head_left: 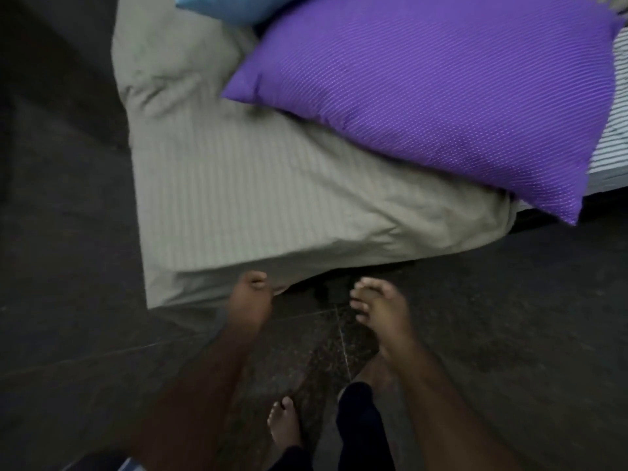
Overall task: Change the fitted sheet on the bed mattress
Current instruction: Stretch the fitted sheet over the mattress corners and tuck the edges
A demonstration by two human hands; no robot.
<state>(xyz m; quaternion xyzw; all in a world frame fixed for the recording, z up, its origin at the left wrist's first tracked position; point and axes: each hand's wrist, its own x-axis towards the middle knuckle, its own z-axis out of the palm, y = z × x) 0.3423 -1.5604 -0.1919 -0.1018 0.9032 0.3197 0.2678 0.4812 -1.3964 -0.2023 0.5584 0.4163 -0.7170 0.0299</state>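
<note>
A beige striped fitted sheet (258, 198) covers the near corner of the mattress and hangs down its side. My left hand (251, 297) is at the sheet's lower hem, its fingers curled round the edge of the fabric. A little to the right, my right hand (375, 307) hovers over the dark gap under the bed, fingers loosely bent and holding nothing. A grey-and-white striped surface (611, 124) shows at the far right, beyond the beige sheet.
A large purple pillow (424, 96) lies on the bed and overhangs its near edge at the right. A blue pillow (234, 6) sits behind it. The dark tiled floor (509, 317) surrounds the bed; my bare feet (283, 423) stand close to it.
</note>
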